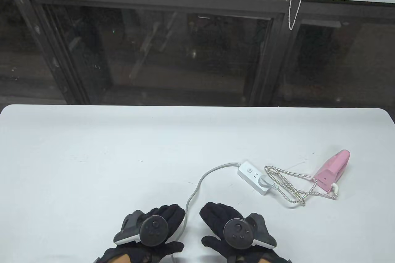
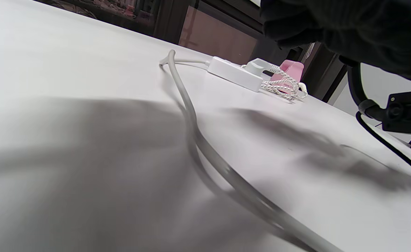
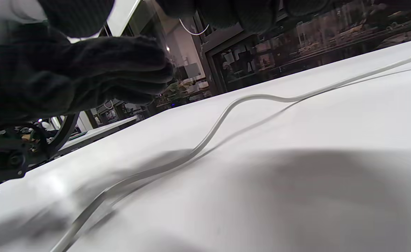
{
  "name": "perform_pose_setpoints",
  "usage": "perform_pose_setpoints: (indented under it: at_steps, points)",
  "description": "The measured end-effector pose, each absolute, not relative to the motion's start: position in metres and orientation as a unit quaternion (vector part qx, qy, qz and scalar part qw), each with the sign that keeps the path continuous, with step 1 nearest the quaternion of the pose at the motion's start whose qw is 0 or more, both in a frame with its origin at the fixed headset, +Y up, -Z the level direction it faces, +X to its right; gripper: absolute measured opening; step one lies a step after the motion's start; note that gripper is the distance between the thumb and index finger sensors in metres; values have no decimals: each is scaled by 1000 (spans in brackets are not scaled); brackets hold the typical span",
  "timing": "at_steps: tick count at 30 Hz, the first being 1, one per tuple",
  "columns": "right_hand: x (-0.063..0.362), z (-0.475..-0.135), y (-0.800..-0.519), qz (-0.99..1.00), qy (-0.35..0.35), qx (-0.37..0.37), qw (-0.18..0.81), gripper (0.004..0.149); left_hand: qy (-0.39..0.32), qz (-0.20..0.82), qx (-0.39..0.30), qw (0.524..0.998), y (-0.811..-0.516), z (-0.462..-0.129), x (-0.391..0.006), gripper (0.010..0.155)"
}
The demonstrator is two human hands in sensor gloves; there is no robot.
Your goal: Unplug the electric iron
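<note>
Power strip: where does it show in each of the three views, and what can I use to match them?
Table view: power strip right of centre, left of the pink iron.
Left wrist view: upper middle, in front of the iron.
Right wrist view: only a white sliver at the right edge, possibly its end.
Shared landmark: the grey cable.

Iron lies right of power strip.

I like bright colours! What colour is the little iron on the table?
Pink. The iron shows best in the table view, right of the white power strip.
</note>
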State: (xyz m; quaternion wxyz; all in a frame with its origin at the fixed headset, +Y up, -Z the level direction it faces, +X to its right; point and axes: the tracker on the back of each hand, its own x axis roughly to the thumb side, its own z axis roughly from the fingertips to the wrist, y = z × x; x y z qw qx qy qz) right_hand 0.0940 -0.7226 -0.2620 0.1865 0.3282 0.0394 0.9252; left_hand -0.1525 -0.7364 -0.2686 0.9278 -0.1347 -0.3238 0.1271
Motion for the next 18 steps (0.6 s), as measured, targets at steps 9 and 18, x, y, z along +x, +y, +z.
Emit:
perform_pose_setpoints:
  at_steps: [9,18]
  points:
    - [92,-258,-722,922,43,339,185,76,-322,126,-149,926,-741,-269,-150,89]
    - [96,-262,-722,927,49,324,181,76,-322,131,-143,927,-739,-270,-151,89]
